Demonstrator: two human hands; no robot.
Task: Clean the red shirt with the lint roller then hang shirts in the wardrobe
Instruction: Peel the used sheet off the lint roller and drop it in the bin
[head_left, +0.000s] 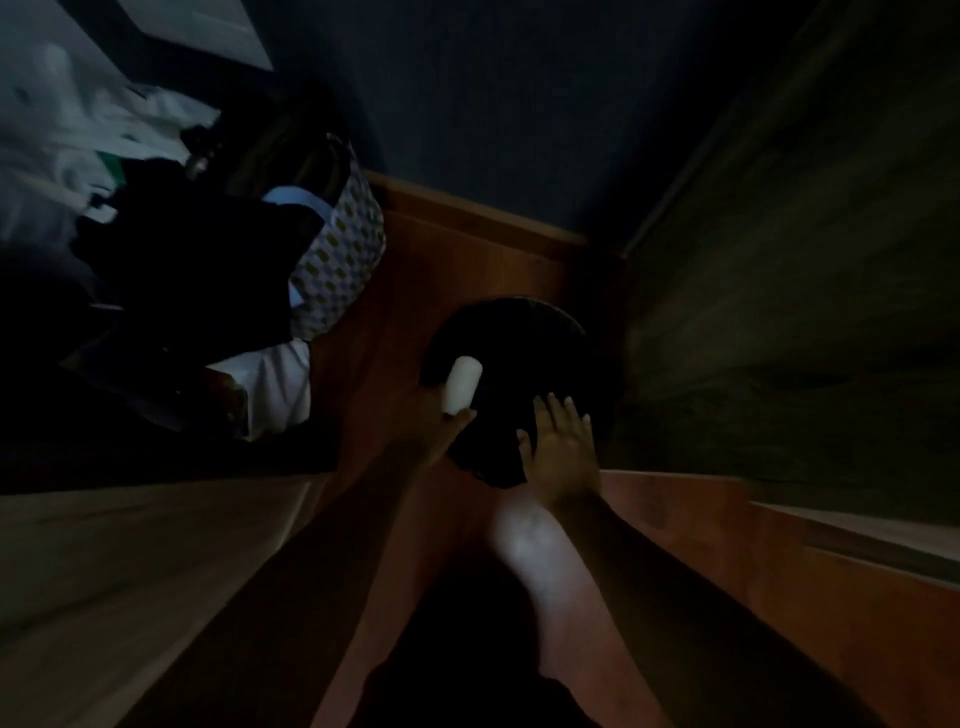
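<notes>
Reaching forward from the bottom of the frame, two bare forearms meet at a dark round object that stands on the reddish wooden floor just right of centre; dim light and blur hide what this object is. The left hand is closed around the handle end of a lint roller, whose white cylinder points up and away from the hand and lies over the left part of the dark round object. The right hand lies flat with its fingers extended and slightly spread, palm down on the lower right part of the same object, gripping nothing. Below this hand a dark fold, possibly cloth, hangs at the object's near edge; its colour cannot be told, so the red shirt cannot be identified with certainty. In the left of the frame a patterned fabric bag stands on the floor beside a pile of dark and white garments, with a white piece at the pile's lower edge. A dark blue wall with a wooden skirting board fills the upper centre, and a dark greenish surface occupies the right side. A pale panel runs across the lower left corner.
</notes>
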